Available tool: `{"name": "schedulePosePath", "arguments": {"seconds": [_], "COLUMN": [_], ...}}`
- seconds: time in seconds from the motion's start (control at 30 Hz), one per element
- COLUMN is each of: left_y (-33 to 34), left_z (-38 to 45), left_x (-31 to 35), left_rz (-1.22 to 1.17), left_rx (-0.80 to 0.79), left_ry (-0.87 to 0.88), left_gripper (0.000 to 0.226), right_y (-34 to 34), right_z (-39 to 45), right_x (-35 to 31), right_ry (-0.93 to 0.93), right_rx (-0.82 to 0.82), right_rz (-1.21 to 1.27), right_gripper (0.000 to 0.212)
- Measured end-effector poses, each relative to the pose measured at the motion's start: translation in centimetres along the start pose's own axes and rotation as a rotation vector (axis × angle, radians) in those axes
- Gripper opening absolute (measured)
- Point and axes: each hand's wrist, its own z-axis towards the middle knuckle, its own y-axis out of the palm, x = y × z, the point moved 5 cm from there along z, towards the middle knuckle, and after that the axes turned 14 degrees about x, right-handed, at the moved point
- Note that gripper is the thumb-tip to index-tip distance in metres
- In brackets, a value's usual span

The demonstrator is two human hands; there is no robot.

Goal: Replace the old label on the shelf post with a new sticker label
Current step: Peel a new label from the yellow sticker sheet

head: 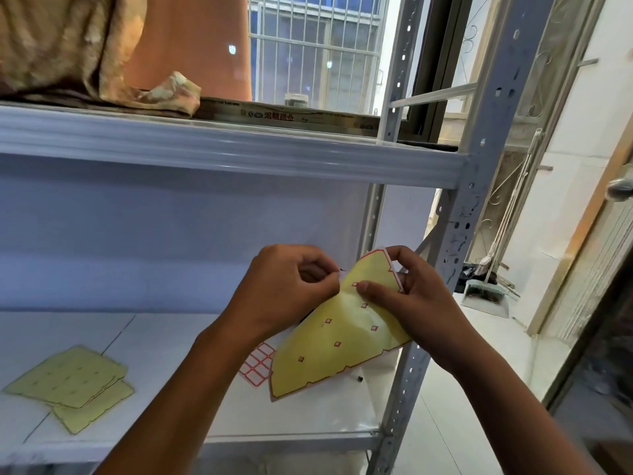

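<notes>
A yellow sticker backing sheet (337,341) with red-edged leftovers is bent up over the lower shelf. My right hand (407,296) holds its top corner, thumb on the yellow face. My left hand (291,286) pinches at the sheet's left edge with fingertips closed; a small sticker there is too small to make out. The grey perforated shelf post (459,234) stands just right of my hands, with dark scribbles or residue on it. A sheet of red-bordered white labels (257,363) lies on the shelf under the yellow sheet.
Two used yellow backing sheets (72,378) lie at the left of the white lower shelf (164,347). The upper shelf beam (222,149) carries folded cloth (68,46). A dustpan and broom (486,289) stand on the floor to the right, near a door (599,234).
</notes>
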Motion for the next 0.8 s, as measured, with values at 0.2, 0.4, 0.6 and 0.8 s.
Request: {"name": "schedulePosePath", "arguments": {"seconds": [0.2,0.4,0.6,0.8], "left_y": [-0.9,-2.0,-2.1,-0.8], "left_z": [0.2,0.7,1.3,2.2], "left_x": [-0.9,-2.2,-3.5,-5.7], "left_rz": [-0.077,-0.122,-0.159,-0.159], "left_rx": [0.103,0.206,0.242,0.277], "left_ry": [-0.148,-0.205,-0.210,-0.198], "left_gripper": [0.016,0.006,0.006,0.007], "right_y": [-0.2,-0.3,2.0,7.1], "right_z": [0.1,0.6,1.1,-1.2], "right_x": [0.8,2.8,10.6,23.8], "right_ry": [0.103,0.223,0.459,0.735], "right_rx": [0.025,0.085,0.130,0.203], "right_rz": [0.072,0.118,0.126,0.083], "right_gripper": [0.034,0.028,0.022,0.023]}}
